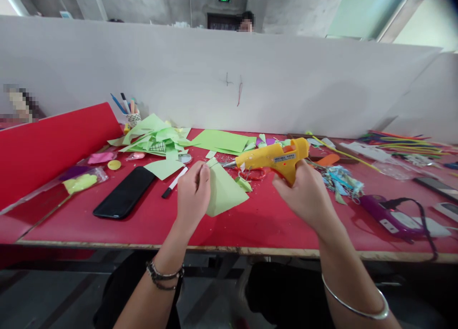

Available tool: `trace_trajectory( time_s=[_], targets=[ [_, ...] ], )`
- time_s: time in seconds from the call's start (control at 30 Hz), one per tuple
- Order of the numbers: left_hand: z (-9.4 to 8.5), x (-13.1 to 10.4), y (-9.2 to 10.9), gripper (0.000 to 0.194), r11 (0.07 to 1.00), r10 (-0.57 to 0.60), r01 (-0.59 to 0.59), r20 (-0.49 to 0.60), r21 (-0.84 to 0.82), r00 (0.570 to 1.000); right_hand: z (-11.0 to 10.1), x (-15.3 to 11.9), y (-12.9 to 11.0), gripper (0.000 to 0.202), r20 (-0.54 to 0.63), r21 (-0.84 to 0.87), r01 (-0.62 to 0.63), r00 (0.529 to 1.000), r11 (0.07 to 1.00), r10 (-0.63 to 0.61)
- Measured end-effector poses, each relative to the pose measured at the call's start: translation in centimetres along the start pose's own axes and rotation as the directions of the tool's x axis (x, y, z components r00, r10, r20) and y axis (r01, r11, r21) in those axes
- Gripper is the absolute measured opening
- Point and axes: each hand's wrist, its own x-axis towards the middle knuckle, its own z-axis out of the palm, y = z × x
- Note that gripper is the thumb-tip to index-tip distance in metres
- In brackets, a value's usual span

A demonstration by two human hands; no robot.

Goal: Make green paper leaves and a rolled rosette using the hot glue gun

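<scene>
My right hand [304, 188] is wrapped round the handle of a yellow hot glue gun [266, 158]. Its metal nozzle points left, close to the upper edge of a light green sheet of paper [225, 193]. Pinched at that sheet's upper left edge is my left hand [194, 186]; the fingertips are partly hidden behind the thumb. A thin dark strand seems to run from these fingers toward the nozzle, too fine to name. Behind the gun lie red-handled scissors [255, 175] and a folded green paper scrap [244, 184].
Left of me lie a black phone [125, 193], a white marker [175, 181] and a heap of green paper scraps [153, 140]. A purple power strip [391, 218] with a cable sits at right. A white partition [171, 76] stands behind the red table [250, 231].
</scene>
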Motion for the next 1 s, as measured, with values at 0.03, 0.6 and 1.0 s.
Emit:
trace_trajectory(
  time_s=[0.03, 0.6, 1.0],
  targets=[
    [-0.04, 0.02, -0.01, 0.031, 1.0, -0.001, 0.001, -0.001, 0.003, 1.0, -0.03, 0.0, 0.01, 0.01, -0.001, 0.0, 0.002, 1.0, 1.0, -0.002],
    [0.34, -0.3, 0.33, 0.031, 0.999, 0.044, -0.045, 0.045, 0.013, 0.998, 0.15, -0.3, -0.42, 0.031, -0.097, 0.092, 0.024, 0.995, 0.995, -0.015],
    [0.12, -0.22, 0.59, 0.03, 0.999, 0.038, -0.039, 0.046, 0.031, 0.998, 0.42, -0.37, -0.19, 0.016, -0.05, 0.1, 0.012, 0.999, 0.995, -0.007]
  ],
)
